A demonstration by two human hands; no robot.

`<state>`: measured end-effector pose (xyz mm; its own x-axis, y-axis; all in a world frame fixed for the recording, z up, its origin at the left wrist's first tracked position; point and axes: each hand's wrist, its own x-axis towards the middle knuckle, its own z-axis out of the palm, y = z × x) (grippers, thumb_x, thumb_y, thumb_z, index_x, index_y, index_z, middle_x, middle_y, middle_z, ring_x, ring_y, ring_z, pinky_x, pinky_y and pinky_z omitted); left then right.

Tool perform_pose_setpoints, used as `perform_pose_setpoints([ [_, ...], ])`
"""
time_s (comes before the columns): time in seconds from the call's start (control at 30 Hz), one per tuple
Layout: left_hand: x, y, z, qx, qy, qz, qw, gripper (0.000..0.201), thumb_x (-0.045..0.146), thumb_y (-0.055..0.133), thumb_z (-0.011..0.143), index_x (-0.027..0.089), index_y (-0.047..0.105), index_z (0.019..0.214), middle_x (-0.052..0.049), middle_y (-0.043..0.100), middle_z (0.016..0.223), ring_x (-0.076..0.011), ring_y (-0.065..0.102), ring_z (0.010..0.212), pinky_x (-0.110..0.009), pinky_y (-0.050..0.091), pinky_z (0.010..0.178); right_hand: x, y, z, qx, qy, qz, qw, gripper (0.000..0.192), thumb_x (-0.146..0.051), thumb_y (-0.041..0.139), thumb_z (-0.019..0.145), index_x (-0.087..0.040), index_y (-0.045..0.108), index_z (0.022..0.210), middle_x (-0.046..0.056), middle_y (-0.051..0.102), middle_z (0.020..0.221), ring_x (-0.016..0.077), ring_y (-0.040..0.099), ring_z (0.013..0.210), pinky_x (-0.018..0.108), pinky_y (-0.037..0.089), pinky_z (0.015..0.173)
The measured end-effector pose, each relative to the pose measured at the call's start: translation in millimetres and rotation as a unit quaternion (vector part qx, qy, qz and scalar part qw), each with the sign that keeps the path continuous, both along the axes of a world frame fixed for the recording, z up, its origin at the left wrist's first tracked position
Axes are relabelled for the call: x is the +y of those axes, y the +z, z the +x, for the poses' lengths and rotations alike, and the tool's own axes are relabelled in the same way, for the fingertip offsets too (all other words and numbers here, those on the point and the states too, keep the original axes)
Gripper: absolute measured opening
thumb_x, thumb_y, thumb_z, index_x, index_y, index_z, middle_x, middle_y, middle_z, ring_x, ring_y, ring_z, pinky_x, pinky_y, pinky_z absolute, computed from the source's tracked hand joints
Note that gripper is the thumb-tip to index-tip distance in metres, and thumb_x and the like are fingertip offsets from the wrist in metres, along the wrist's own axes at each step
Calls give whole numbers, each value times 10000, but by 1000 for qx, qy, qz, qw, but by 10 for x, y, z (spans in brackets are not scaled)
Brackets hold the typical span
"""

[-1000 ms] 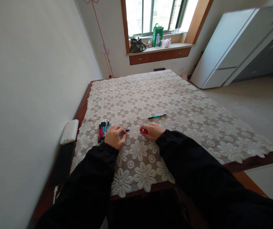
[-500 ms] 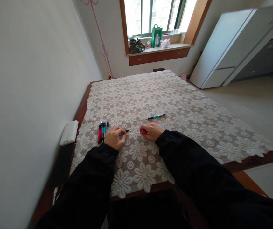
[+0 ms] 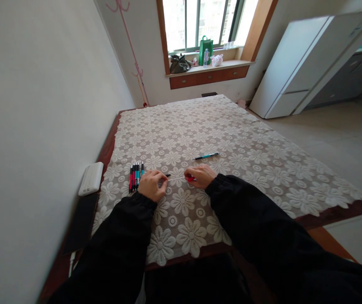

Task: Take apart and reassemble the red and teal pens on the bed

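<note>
Pen parts sit pinched between both hands low on the lace tablecloth [image 3: 231, 139]: the left hand [image 3: 152, 185] is closed on a black piece [image 3: 167, 175], the right hand [image 3: 201, 176] closed on a red piece [image 3: 191, 179], with a thin refill [image 3: 177, 178] spanning the gap between them. Just left of the left hand lies a row of pens [image 3: 135, 176]. Beyond the right hand, apart, a teal pen [image 3: 206, 156] lies alone. A white box [image 3: 90, 178] rests at the table's left edge.
</note>
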<state>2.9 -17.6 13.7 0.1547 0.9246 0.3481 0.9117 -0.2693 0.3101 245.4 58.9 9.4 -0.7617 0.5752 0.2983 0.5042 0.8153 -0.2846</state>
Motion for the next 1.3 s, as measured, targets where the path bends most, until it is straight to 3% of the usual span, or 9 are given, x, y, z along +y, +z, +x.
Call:
perform_pose_setpoints([
  [0.2,1,9,-2,-4,0,-13,1000,106,264,598,837,230,698,823,-35,709,960,-243,592,962,-393,439,878,21,-63,4,43,-13,7,999,89,-276,594,854,-221,657,883,3,732,784,135,622,634,248,325,585],
  [0.57,14,-6,-15,-43,-7,-19,999,104,246,597,845,223,698,846,-30,730,908,-237,593,925,-375,466,867,27,-41,-7,86,2,-50,995,144,-256,574,886,-231,668,992,16,752,915,145,664,750,235,395,641],
  [1.3,14,7,-6,-57,4,-22,998,118,265,605,846,227,716,837,-25,740,904,-236,580,917,-370,473,861,49,-67,-5,50,4,-67,996,193,-186,621,816,-233,657,1000,8,737,915,155,655,770,240,380,643],
])
